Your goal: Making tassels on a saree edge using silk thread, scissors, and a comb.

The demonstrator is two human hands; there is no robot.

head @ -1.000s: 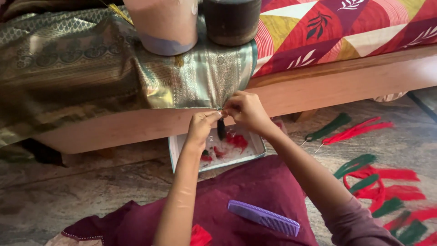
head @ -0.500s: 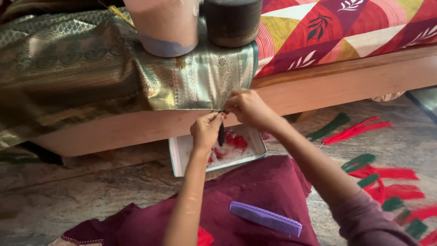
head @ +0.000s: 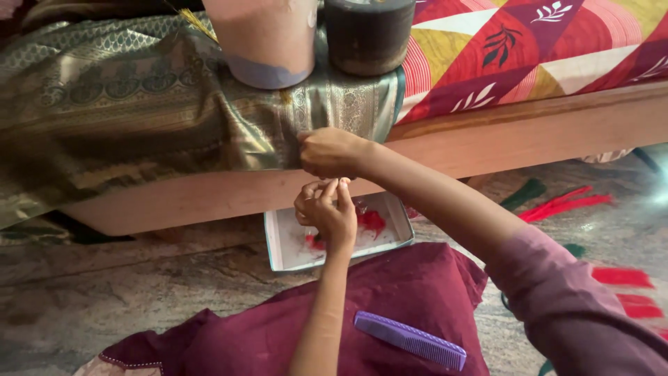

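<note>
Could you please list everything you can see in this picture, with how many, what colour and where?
Brocade cloth: one, green and gold, draped over the bed edge at left.
Patterned bedspread: one, red, yellow and maroon, on the bed at right.
Pale cylinder: one, pinkish with a bluish base, standing on the cloth.
Dark cylinder: one, black, beside the pale one.
Bed frame: one, wooden, across the middle.
Tray: one, white, on the floor, holding red bits.
Comb: one, purple, on the maroon garment.
Tassels: several, red and green, on the floor at right.
Left hand: fingers pinched, over the tray.
Right hand: at the cloth's hem.
</note>
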